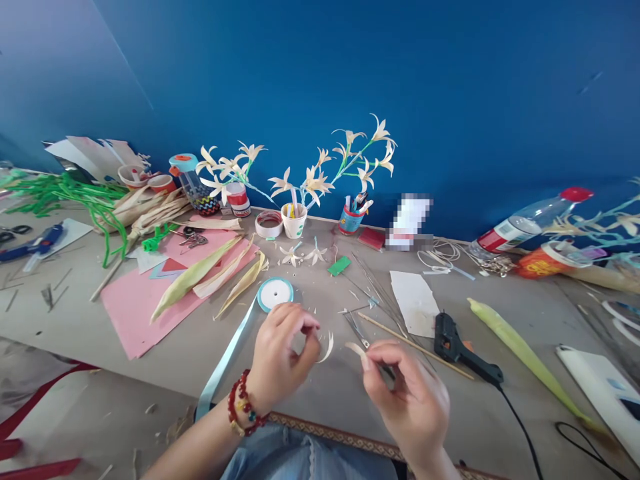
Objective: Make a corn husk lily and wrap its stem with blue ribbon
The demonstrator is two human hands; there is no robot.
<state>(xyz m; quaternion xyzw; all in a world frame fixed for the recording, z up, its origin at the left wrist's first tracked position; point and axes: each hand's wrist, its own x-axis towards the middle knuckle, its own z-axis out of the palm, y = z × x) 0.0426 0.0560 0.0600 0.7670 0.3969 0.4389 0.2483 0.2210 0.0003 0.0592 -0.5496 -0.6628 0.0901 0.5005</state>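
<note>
My left hand (287, 350), with a red beaded bracelet at the wrist, is closed in a pinch. A thin curved pale petal (329, 348) shows at its fingertips; their grip on it is partly hidden. My right hand (407, 393) pinches another small pale petal (355, 349) between thumb and finger. Scissors (356, 328) lie on the table just behind the right hand, their handles partly hidden by it. Beyond the left hand is a spool of light blue ribbon (275, 294), its loose end running toward the table's front edge. Two pale flowers (303, 255) lie farther back.
A black glue gun (463, 347) with its cord lies right of a thin wooden stick (415, 345). Green corn husks (195, 280) rest on pink paper (133, 310). At the back stand a white cup (294, 223) of flower stems and a pen holder (351, 219). A bottle (530, 223) leans at right.
</note>
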